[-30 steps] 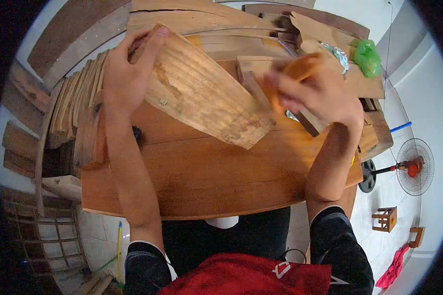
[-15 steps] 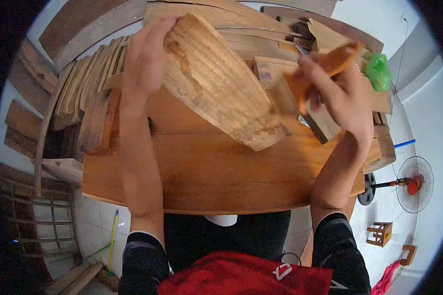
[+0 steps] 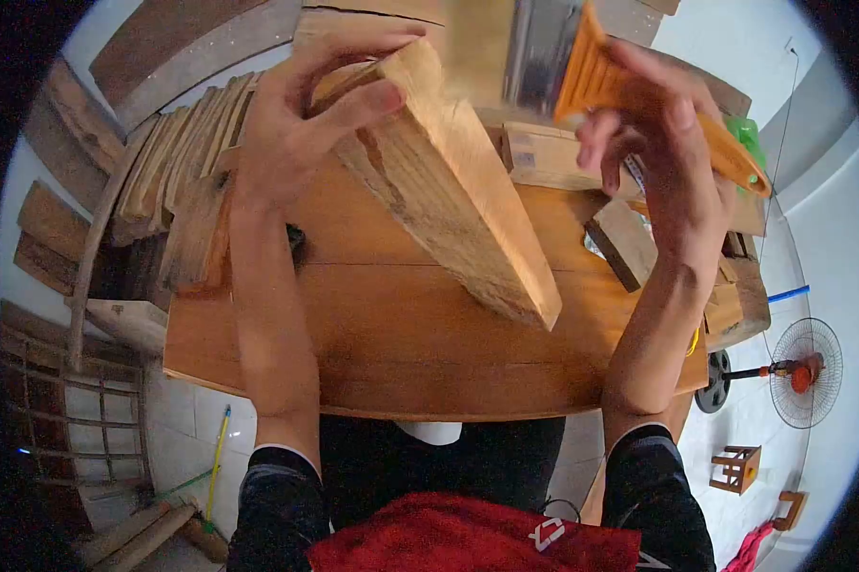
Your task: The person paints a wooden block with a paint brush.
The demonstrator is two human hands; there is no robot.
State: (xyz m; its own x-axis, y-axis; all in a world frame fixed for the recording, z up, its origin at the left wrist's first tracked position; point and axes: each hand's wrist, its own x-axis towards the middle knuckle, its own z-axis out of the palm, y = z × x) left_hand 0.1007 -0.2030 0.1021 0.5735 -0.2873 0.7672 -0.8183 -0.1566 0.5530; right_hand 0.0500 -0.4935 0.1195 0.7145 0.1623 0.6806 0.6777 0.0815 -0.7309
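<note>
One piece of wood is tilted over the table in the head view, and you hold it at its upper end with your left hand, the thumb pressed on one side and the fingers bent around the end. Its lower end points toward the near edge of the table; I cannot tell if it touches the top. Your right hand is closed around the orange handle of a brush, whose blurred bristles point to the left, near the wood's upper end. One small block lies toward the table's right edge, and thin boards stand stacked by the far left corner.
</note>
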